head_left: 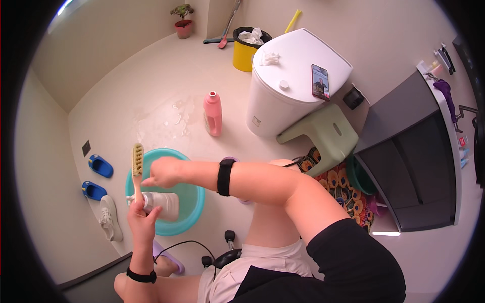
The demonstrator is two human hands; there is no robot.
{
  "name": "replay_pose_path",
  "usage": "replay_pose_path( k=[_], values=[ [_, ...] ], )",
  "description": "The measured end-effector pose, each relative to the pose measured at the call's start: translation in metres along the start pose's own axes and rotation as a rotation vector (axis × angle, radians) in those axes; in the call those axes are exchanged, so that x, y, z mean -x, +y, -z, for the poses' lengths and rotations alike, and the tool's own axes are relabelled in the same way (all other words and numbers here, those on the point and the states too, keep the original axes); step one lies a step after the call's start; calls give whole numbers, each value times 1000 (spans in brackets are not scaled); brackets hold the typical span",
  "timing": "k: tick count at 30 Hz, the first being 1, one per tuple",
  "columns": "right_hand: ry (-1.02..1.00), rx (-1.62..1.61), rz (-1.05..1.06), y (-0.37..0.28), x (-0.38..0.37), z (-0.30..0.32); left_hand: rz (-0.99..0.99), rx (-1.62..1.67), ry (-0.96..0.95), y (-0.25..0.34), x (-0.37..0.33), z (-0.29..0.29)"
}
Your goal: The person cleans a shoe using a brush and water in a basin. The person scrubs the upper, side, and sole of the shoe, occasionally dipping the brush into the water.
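Note:
My left hand (141,219) is closed round a scrub brush (137,161), its bristles pointing up, and also grips a white bottle (167,206) with a greyish neck. The bottle lies on its side in the air, over the rim of a turquoise basin (194,209). Just above the bottle, my right hand (166,171) has its fingers curled in over the basin; what they hold, if anything, is hidden. The brush stands close to the right fingertips. Water seems to be in the basin, but my hands and the bottle cover much of it.
A pink bottle (213,115) stands uncapped beyond the basin, near wet patches (174,118). White sneaker (110,219) and blue slippers (101,165) lie at left. A white bin-shaped appliance (283,101) carrying a phone (320,82), a green stool (328,134) and a dark cabinet (409,161) stand at right.

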State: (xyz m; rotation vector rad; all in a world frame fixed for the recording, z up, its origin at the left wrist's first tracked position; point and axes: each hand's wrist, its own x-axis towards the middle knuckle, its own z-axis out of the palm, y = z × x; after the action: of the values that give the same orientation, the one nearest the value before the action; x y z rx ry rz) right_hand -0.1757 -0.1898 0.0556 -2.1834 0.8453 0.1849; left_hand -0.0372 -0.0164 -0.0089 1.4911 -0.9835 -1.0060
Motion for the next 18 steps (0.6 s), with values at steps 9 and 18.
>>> replay_pose_path(
  k=[9, 18],
  values=[
    [35, -1046, -223, -15, -14, -64, -40, -191, -71, 39, 17, -26],
    [504, -1135, -200, 48, -21, -41, 313, -2, -45, 10, 16, 10]
  ],
)
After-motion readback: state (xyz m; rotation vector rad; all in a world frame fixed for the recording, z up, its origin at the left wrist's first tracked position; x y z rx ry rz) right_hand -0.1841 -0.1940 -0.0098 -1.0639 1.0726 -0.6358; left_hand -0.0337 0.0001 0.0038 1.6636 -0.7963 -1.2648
